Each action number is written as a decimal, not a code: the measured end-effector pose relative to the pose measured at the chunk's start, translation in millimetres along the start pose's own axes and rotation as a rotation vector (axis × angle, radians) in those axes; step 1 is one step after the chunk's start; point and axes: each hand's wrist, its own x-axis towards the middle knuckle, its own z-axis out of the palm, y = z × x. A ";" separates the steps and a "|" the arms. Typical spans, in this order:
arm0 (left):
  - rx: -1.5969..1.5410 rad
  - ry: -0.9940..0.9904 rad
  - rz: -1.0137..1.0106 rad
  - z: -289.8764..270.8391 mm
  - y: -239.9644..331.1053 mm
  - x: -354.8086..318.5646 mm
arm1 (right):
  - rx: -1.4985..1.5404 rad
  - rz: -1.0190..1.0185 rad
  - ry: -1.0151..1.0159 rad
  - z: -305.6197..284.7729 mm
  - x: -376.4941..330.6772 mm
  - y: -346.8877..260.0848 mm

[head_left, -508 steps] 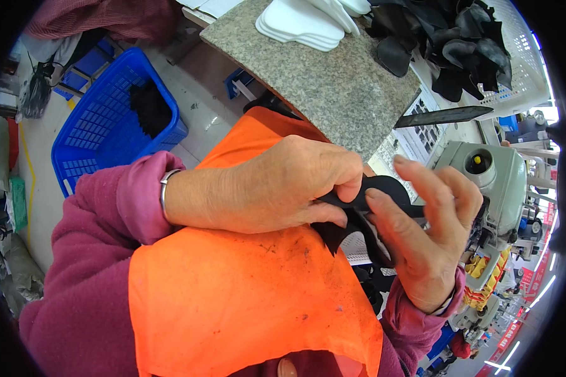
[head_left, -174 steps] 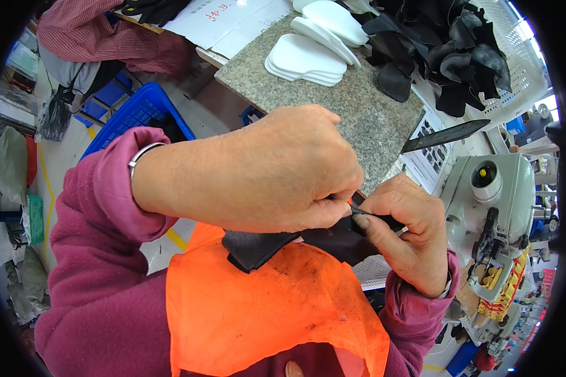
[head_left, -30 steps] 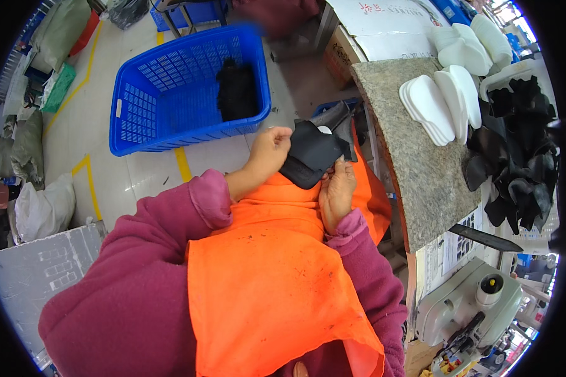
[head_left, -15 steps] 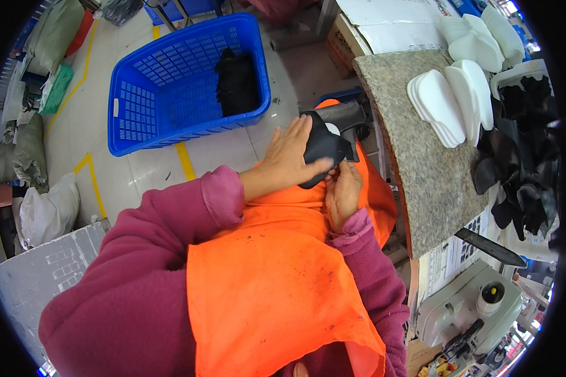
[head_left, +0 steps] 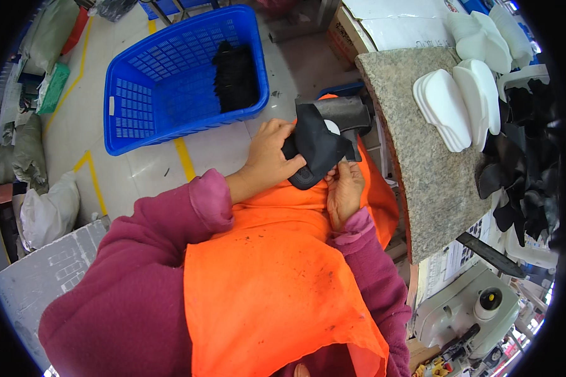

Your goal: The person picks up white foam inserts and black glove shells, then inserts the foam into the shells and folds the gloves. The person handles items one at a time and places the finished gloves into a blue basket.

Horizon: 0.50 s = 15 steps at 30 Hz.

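Over my lap is a black leather-like piece [head_left: 321, 141], with a small white rounded part [head_left: 332, 127] showing at its upper right. A thicker black rounded end [head_left: 304, 179] shows beneath it near my left thumb. My left hand [head_left: 270, 154] grips the left edge, its fingers curled and partly hidden behind the black material. At the lower right corner my right hand [head_left: 346, 191] pinches the piece between thumb and fingers. Just beyond, a dark metal block-like tool [head_left: 346, 114] reaches out toward the stone-topped bench. An orange apron [head_left: 277, 276] covers my lap.
A blue plastic basket [head_left: 122, 141] with a stack of black pieces [head_left: 236, 78] stands ahead on the left. On the right, the stone bench top [head_left: 415, 182] carries white foot-shaped pads [head_left: 443, 107]. Black scraps [head_left: 525, 144] lie past it, and a grey machine [head_left: 465, 314] sits lower right.
My left hand has slid left off the top of the black piece and now holds its left edge, uncovering more of the surface. My right hand keeps its pinch almost in place.
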 end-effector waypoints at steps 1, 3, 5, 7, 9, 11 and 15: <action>0.040 -0.045 -0.042 2.8 2.6 5.3 | 0.000 -0.013 0.009 -1.4 0.1 1.1; 0.171 -0.047 -0.028 11.6 9.8 12.0 | -0.048 -0.036 0.014 -3.0 -0.3 3.2; 0.356 0.043 0.098 25.9 18.2 14.9 | -0.076 -0.045 0.016 -3.3 -1.1 3.6; 0.388 0.020 0.103 36.8 22.4 13.8 | -0.097 -0.014 0.033 -2.0 -0.6 2.0; 0.385 -0.026 0.092 43.3 21.4 13.6 | -0.054 0.025 0.016 0.6 2.6 -1.5; 0.340 -0.103 0.047 46.3 17.9 14.8 | -0.001 0.047 0.073 3.9 9.3 -5.0; 0.226 -0.244 0.039 46.3 13.3 18.2 | -0.060 -0.006 0.120 3.9 23.7 -8.3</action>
